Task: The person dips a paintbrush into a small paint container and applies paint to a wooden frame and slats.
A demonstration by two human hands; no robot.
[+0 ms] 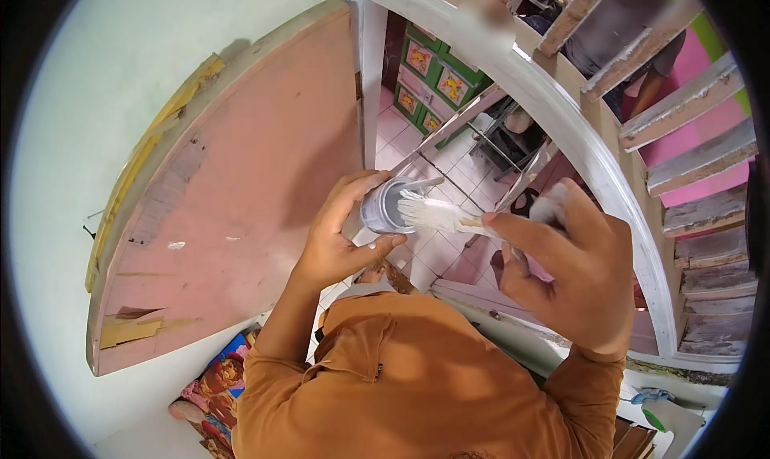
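Note:
My left hand (341, 230) is wrapped round a small paint can (377, 207), which is tilted with its opening toward the right. Between the fingers of my right hand (569, 258) is the handle of a paintbrush (437, 215). White paint coats the brush's bristles, and their tip is at the can's mouth. A thin flat stick (427, 183) juts from the can's rim. White smears mark the fingers of my right hand.
A pink door panel (233, 186) stands on the left. A white-painted door frame (593, 142) curves along the right, beside wooden slats (686, 110). Beyond the frame are a green drawer cabinet (437, 78) and a person in grey (613, 34). Colourful fabric (220, 387) lies lower left.

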